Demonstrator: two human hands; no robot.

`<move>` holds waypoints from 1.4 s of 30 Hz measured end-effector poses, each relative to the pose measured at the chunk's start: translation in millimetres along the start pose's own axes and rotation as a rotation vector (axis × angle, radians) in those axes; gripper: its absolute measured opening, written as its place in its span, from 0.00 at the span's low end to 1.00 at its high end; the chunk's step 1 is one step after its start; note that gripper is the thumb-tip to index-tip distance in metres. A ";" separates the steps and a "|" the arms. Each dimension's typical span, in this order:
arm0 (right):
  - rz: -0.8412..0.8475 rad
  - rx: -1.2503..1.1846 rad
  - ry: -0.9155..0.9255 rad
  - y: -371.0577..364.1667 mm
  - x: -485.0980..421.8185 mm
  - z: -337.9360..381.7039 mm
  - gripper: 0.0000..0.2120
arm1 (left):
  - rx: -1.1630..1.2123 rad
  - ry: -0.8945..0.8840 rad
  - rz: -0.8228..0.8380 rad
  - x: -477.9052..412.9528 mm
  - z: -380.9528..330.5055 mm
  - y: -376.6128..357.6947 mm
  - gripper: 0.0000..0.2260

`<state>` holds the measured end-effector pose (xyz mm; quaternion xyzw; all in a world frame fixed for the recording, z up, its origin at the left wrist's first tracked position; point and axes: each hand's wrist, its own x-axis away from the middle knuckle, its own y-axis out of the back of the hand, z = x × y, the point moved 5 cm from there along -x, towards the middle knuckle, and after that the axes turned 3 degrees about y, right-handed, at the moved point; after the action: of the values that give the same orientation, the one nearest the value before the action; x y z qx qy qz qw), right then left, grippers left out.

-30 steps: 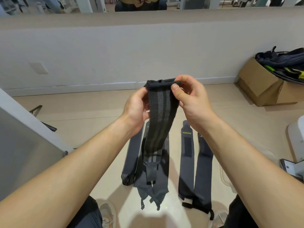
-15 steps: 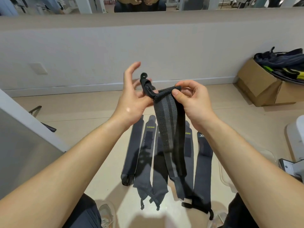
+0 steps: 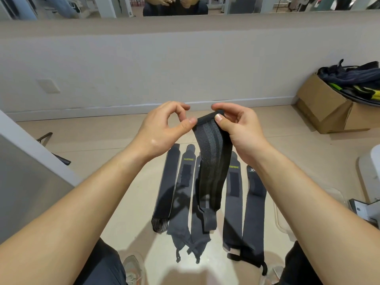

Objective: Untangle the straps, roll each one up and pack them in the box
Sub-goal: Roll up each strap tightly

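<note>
Two hands are raised in front of you, meeting at the top end of one dark strap [image 3: 211, 161] with grey stripes down its middle. Your right hand [image 3: 236, 128] pinches that top edge, thumb on the near face and fingers curled over the far side. Your left hand [image 3: 162, 128] has its thumb tip against the strap's left corner, with the forefinger curled above it and apart from it; I cannot tell whether this hand really grips the strap. The strap hangs from your hands, bowing slightly, its lower end dangling above the floor [image 3: 123, 145].

Five more straps [image 3: 233, 202] lie flat on the floor below, side by side and running away from you, two of them showing yellow-green lettering. Far to your right, against the wall [image 3: 144, 68], stands an open cardboard box [image 3: 322, 108] with dark and yellow-green gear heaped in it.
</note>
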<state>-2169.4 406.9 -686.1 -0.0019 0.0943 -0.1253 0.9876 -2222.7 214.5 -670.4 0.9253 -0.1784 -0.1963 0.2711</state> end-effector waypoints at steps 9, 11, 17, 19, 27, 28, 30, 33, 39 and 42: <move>0.064 -0.007 -0.039 -7.5 -1.4 -4.6 0.13 | 0.242 0.125 0.193 -0.1 4.4 -13.3 0.04; 0.084 -0.056 -0.118 -10.3 -2.0 -8.0 0.12 | 0.250 0.150 0.126 0.0 5.8 -13.0 0.05; 0.212 0.115 -0.036 -12.9 4.0 -5.4 0.09 | 0.327 0.170 0.040 1.0 1.5 -16.3 0.04; 0.190 0.148 -0.012 -11.8 4.1 -5.1 0.07 | 0.367 0.206 0.008 2.4 -2.4 -16.2 0.04; 0.226 0.104 -0.022 -8.5 4.5 -4.2 0.06 | 0.754 0.441 0.147 2.9 -1.7 -15.2 0.08; 0.242 0.096 -0.025 -7.8 4.8 -3.5 0.06 | 0.780 0.485 0.203 4.5 -0.1 -15.6 0.08; 0.262 0.093 -0.031 -6.2 5.0 -2.6 0.06 | 0.739 0.537 0.284 6.5 5.2 -12.2 0.07; 0.300 0.100 -0.047 -4.0 5.2 -3.2 0.07 | 0.613 0.533 0.389 8.0 10.2 -5.8 0.07; 0.366 0.103 -0.052 -7.2 7.1 -0.7 0.08 | 0.701 0.472 0.497 16.8 4.8 -15.1 0.09; 0.369 0.167 -0.054 -6.5 6.8 1.0 0.08 | 0.671 0.469 0.431 15.1 3.8 -16.6 0.11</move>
<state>-2164.3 398.8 -686.2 0.0937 0.0558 0.0505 0.9928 -2207.8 219.3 -686.8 0.9232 -0.3540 0.1479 0.0241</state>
